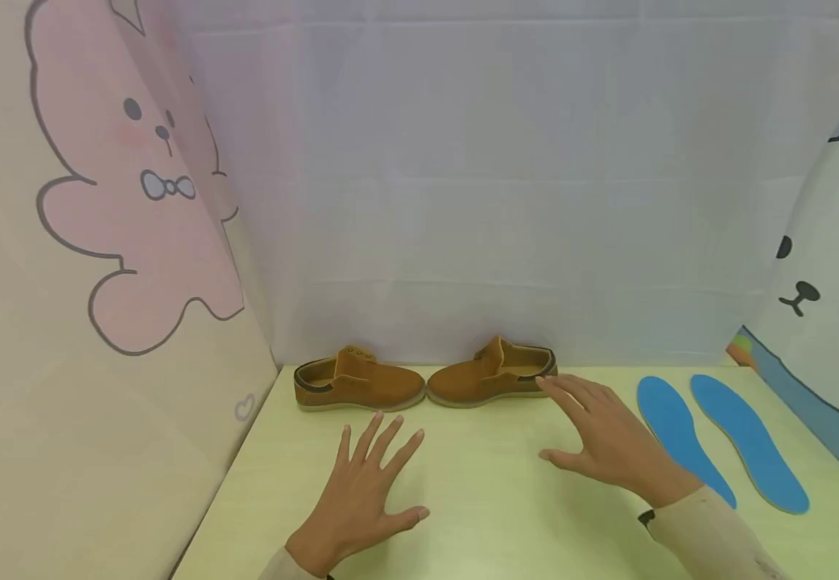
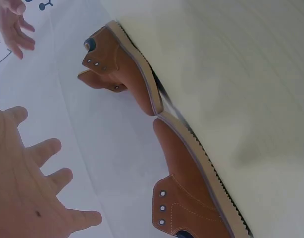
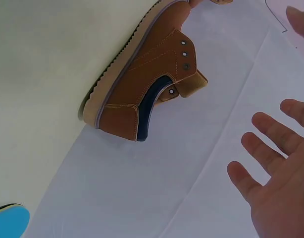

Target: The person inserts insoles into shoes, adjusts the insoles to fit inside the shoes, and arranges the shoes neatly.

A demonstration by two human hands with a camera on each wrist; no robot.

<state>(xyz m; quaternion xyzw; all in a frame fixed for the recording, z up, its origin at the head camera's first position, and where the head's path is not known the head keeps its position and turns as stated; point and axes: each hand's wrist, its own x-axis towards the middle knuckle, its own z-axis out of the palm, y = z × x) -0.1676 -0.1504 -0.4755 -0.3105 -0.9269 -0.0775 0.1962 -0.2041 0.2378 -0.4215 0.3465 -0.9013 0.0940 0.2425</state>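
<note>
Two brown lace-less shoes stand toe to toe along the back of the table: the left shoe (image 1: 383, 385) and the right shoe (image 1: 466, 379), both with dark collars and pale soles. My left hand (image 1: 365, 491) hovers in front of the left shoe, fingers spread and holding nothing. Over the table near the right shoe's heel is my right hand (image 1: 608, 435), its fingers extended and thumb apart, with nothing in its grasp. In the right wrist view, the shoe (image 3: 142, 64) lies beyond the fingertips (image 3: 241, 173).
Two blue insoles, an inner one (image 1: 680, 435) and an outer one (image 1: 749, 443), lie side by side at the table's right. A white curtain (image 1: 506, 201) hangs behind the shoes. Cloth walls with cartoon animals flank the pale yellow table (image 1: 477, 499).
</note>
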